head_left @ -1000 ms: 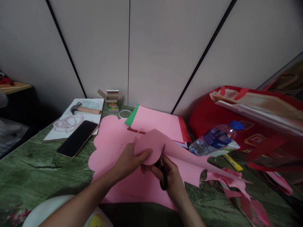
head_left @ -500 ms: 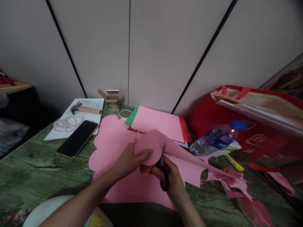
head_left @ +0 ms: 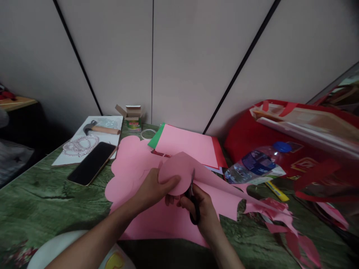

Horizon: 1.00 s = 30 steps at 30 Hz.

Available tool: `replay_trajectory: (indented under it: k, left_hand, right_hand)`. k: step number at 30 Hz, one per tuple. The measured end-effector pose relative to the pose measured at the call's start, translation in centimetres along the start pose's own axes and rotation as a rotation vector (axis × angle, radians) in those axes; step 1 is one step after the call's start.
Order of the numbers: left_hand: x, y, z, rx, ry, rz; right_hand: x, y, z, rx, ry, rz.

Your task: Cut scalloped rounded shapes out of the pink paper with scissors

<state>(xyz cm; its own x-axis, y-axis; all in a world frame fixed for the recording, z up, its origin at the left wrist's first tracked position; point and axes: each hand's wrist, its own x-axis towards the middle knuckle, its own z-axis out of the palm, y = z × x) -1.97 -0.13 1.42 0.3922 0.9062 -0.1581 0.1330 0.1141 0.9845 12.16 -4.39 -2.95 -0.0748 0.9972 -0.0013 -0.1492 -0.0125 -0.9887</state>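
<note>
- The curved pink paper sheet (head_left: 179,166) is held above the green marbled tabletop (head_left: 50,201), over a larger pink paper with a scalloped edge (head_left: 123,168), in front of the wearer.
- Its rounded end is pinched by the left hand (head_left: 157,186), with the thumb on top and fingers tucked beneath.
- The black-handled metal scissors (head_left: 195,211) are gripped in the right hand (head_left: 204,205), close beside the left; the blades stand upright at the sheet's edge, and how far they are parted cannot be told.
- For a clean curve, the sheet is best turned slowly into the blades by the left hand, while the scissors are worked in short, even bites.
- The left fingers, being near the blades, are best set back from the cutting line, and the scalloped paper below should be left clear of the lower blade.
- Print in red and yellow is borne by the small green open cardboard box (head_left: 134,124), but is too small to be read.
- A dark blue label is wrapped round the clear plastic bottle with a blue cap (head_left: 258,164); its wording is blurred.
- A pale outlined emblem is shown on the large red bag (head_left: 241,127); no brand can be made out.
</note>
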Motion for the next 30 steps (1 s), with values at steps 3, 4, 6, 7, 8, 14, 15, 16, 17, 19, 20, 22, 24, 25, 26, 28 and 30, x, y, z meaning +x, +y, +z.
replay_trajectory:
  k: [3,4,6,7,8,14,15,16,17,19,20,22,24,25,26,28,30]
  left_hand:
    - [-0.03,0.09,0.04,-0.011,-0.007,0.004]
    - [-0.05,0.15,0.04,-0.008,-0.009,0.006]
    - [-0.07,0.25,0.02,0.010,-0.009,0.008]
    - [-0.07,0.29,0.01,0.017,-0.007,0.006]
    - [-0.07,0.30,0.00,0.017,-0.003,0.001]
    - [-0.02,0.27,-0.05,0.011,0.004,-0.013]
    - [-0.01,0.31,-0.06,0.013,0.005,-0.014]
    - [0.00,0.36,-0.07,0.013,0.005,-0.017]
    - [0.00,0.41,-0.09,0.013,0.007,-0.022]
    - [0.00,0.48,-0.12,0.019,0.012,-0.036]
    - [-0.01,0.49,-0.14,0.021,0.016,-0.040]
    - [-0.02,0.43,-0.17,0.021,0.024,-0.038]
    - [-0.03,0.32,-0.21,0.025,0.026,-0.030]
    - [-0.02,0.25,-0.24,0.027,0.026,-0.030]
    - [-0.01,0.18,-0.26,0.031,0.025,-0.033]
    - [0.04,0.08,-0.32,0.035,0.027,-0.045]
    - [0.09,0.04,-0.36,0.035,0.029,-0.052]
  right_hand:
    - [0.02,-0.28,0.09,-0.015,0.007,-0.002]
    - [0.01,-0.34,0.09,-0.021,0.014,0.003]
    - [-0.02,-0.38,0.04,-0.028,0.027,0.015]
    - [-0.03,-0.36,0.00,-0.030,0.033,0.024]
    - [-0.05,-0.33,-0.03,-0.031,0.038,0.031]
    - [-0.16,-0.04,-0.17,-0.046,0.047,0.036]
    - [-0.17,-0.04,-0.18,-0.048,0.050,0.034]
    - [-0.17,-0.05,-0.19,-0.049,0.055,0.035]
    - [-0.18,-0.08,-0.19,-0.053,0.058,0.041]
    - [-0.17,-0.19,-0.17,-0.058,0.060,0.056]
    - [-0.17,-0.25,-0.16,-0.060,0.058,0.061]
    - [-0.16,-0.33,-0.13,-0.062,0.054,0.061]
    - [-0.18,-0.34,-0.10,-0.063,0.057,0.056]
    - [-0.19,-0.31,-0.11,-0.063,0.060,0.056]
    - [-0.21,-0.25,-0.12,-0.061,0.061,0.056]
    - [-0.24,-0.06,-0.18,-0.053,0.057,0.051]
    - [-0.26,0.16,-0.26,-0.040,0.053,0.045]
